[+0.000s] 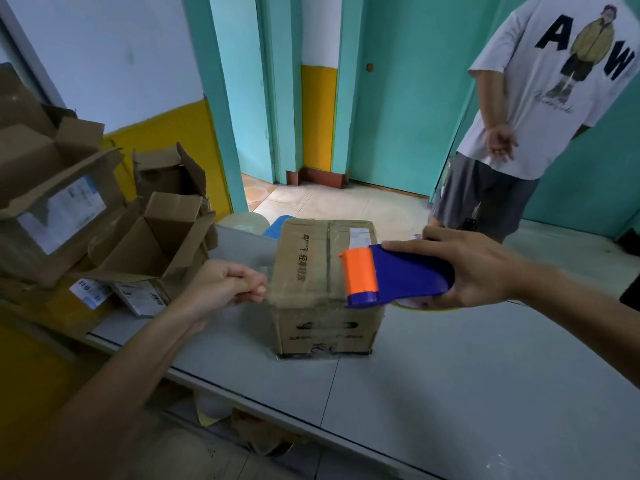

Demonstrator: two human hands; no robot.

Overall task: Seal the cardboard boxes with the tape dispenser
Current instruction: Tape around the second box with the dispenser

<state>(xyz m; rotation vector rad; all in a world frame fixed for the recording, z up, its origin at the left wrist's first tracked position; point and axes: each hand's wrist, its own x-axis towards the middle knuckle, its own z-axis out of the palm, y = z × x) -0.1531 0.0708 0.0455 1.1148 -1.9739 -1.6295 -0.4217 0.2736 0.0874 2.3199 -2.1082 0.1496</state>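
Note:
A closed cardboard box (311,265) with printed characters stands on the grey table (450,375). My right hand (474,268) grips a blue and orange tape dispenser (391,275) over the box's right top edge. A strip of clear tape (301,292) runs from the dispenser leftwards across the front part of the box top. My left hand (225,282) pinches the free end of that tape just left of the box.
Several open cardboard boxes (156,237) with labels are piled at the left end of the table. A person in a white T-shirt (540,81) stands behind the table at the right. A teal door and tiled floor lie beyond.

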